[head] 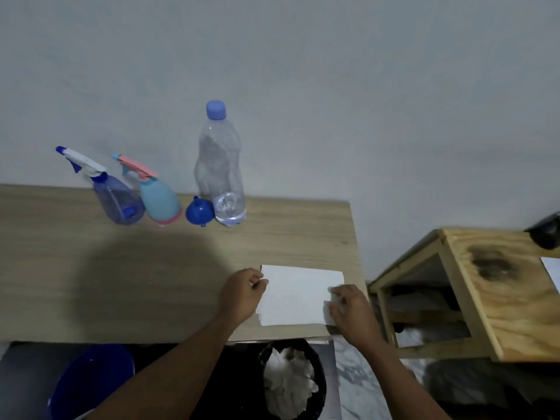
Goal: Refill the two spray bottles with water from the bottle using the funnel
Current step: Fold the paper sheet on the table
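A tall clear water bottle (222, 165) with a blue cap stands at the back of the wooden table (121, 268), holding a little water at the bottom. Beside it on its left lies a blue funnel (197, 211). Further left stand a light-blue spray bottle (157, 195) with a pink trigger and a translucent blue spray bottle (116, 201) with a white and blue head. Near the table's front right corner lies a white paper sheet (298, 295). My left hand (242, 294) pinches its left edge and my right hand (353, 309) grips its right edge.
A wooden crate-like stand (485, 292) sits to the right of the table, with a dark object on its far corner. Below the table's front edge are a blue bucket (88, 386) and a black bin (292, 380) with crumpled white paper.
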A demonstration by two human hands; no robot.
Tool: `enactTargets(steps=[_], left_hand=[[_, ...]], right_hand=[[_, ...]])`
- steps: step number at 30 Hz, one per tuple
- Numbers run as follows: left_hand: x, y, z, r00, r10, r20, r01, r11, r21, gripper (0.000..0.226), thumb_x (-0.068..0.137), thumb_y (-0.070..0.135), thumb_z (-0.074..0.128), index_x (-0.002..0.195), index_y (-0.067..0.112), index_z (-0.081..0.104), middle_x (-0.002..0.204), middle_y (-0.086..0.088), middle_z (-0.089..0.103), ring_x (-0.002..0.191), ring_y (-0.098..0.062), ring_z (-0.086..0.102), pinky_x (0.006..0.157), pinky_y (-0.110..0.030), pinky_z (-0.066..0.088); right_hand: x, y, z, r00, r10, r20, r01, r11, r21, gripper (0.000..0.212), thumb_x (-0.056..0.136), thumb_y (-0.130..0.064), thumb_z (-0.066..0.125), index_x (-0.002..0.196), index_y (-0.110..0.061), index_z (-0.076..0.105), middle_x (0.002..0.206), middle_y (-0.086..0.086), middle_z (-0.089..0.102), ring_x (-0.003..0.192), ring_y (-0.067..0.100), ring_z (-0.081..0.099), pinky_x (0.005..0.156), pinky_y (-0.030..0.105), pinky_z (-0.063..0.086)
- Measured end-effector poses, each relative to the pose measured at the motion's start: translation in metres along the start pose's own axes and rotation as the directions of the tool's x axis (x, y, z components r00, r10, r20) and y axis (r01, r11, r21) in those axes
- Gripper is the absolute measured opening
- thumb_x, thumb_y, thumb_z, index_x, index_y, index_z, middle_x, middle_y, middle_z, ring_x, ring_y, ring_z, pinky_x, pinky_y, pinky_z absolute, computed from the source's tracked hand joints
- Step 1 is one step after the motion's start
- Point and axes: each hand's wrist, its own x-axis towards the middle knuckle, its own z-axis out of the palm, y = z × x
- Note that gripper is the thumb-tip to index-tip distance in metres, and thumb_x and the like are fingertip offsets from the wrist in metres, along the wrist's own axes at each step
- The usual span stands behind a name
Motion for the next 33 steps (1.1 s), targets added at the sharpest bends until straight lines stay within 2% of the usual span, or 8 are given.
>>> enactTargets(steps=[5,10,13,16,21,25,28,33], left_hand=[[-0.001,0.014,0.016,0.992,-0.094,-0.084,0.096,0.995,0.030,0.024,0.089,0.026,0.068,0.112,0.019,0.069,0.105,0.002,0.072,0.104,-0.021,0.065,0.087,-0.025,0.044],[-0.009,0.018,0.024,0.967,-0.099,-0.233,0.105,0.994,0.013,0.023,0.085,0.017,0.070,0.108,0.019,0.070,0.094,0.000,0.074,0.095,-0.026,0.066,0.085,-0.037,0.051],[-0.015,0.022,0.026,0.957,-0.105,-0.270,0.097,0.994,-0.042,0.025,0.081,0.013,0.073,0.106,0.016,0.070,0.087,0.001,0.073,0.087,-0.026,0.066,0.082,-0.041,0.053],[-0.017,0.024,0.025,0.952,-0.151,-0.267,0.132,0.987,-0.090,0.027,0.082,0.013,0.071,0.108,0.016,0.069,0.088,0.001,0.072,0.086,-0.024,0.067,0.082,-0.038,0.053],[-0.006,0.024,0.022,0.963,-0.239,-0.127,0.241,0.971,-0.005,0.018,0.088,0.030,0.068,0.102,0.019,0.072,0.100,0.001,0.073,0.096,-0.022,0.067,0.085,-0.034,0.051],[-0.006,0.022,0.028,0.960,-0.231,-0.156,0.240,0.970,0.041,0.012,0.088,0.033,0.066,0.095,0.026,0.073,0.096,0.005,0.074,0.093,-0.021,0.068,0.084,-0.036,0.053],[-0.008,0.020,0.033,0.960,-0.193,-0.204,0.214,0.973,0.085,0.013,0.091,0.033,0.062,0.096,0.024,0.071,0.095,0.003,0.073,0.092,-0.023,0.067,0.081,-0.035,0.051],[-0.008,0.024,0.035,0.966,-0.162,-0.202,0.176,0.983,0.055,0.006,0.092,0.027,0.061,0.087,0.023,0.062,0.095,-0.001,0.068,0.093,-0.026,0.064,0.083,-0.041,0.051]], right_hand=[[0.001,0.012,-0.002,0.999,-0.037,0.027,0.037,0.999,0.024,0.022,0.089,-0.021,0.066,0.111,-0.021,0.065,0.112,-0.016,0.053,0.110,0.011,0.054,0.090,0.022,0.041],[0.004,0.015,-0.002,0.998,-0.026,0.061,0.025,1.000,0.016,0.024,0.090,-0.027,0.065,0.113,-0.021,0.063,0.116,-0.013,0.054,0.113,0.008,0.050,0.086,0.025,0.044],[0.004,0.015,-0.001,0.998,-0.030,0.053,0.029,1.000,0.007,0.026,0.089,-0.028,0.064,0.114,-0.019,0.064,0.118,-0.010,0.054,0.113,0.009,0.050,0.086,0.024,0.044],[0.003,0.015,0.000,0.998,-0.030,0.050,0.029,0.999,0.013,0.026,0.089,-0.028,0.065,0.113,-0.018,0.064,0.119,-0.011,0.053,0.115,0.008,0.049,0.085,0.023,0.043],[0.004,0.016,-0.001,0.998,-0.041,0.054,0.042,0.999,-0.011,0.029,0.090,-0.031,0.064,0.115,-0.017,0.064,0.121,-0.010,0.052,0.115,0.009,0.049,0.085,0.025,0.047],[0.004,0.017,0.001,0.999,-0.028,0.037,0.028,1.000,-0.001,0.029,0.089,-0.034,0.064,0.113,-0.019,0.064,0.119,-0.013,0.051,0.113,0.008,0.049,0.083,0.027,0.049],[0.004,0.016,0.002,0.999,-0.024,0.027,0.024,1.000,0.007,0.027,0.088,-0.035,0.064,0.111,-0.021,0.063,0.117,-0.016,0.050,0.112,0.006,0.048,0.080,0.027,0.049],[0.003,0.015,0.001,0.999,-0.036,0.033,0.036,0.999,0.000,0.028,0.089,-0.036,0.064,0.112,-0.020,0.063,0.116,-0.015,0.049,0.113,0.007,0.048,0.080,0.029,0.050]])
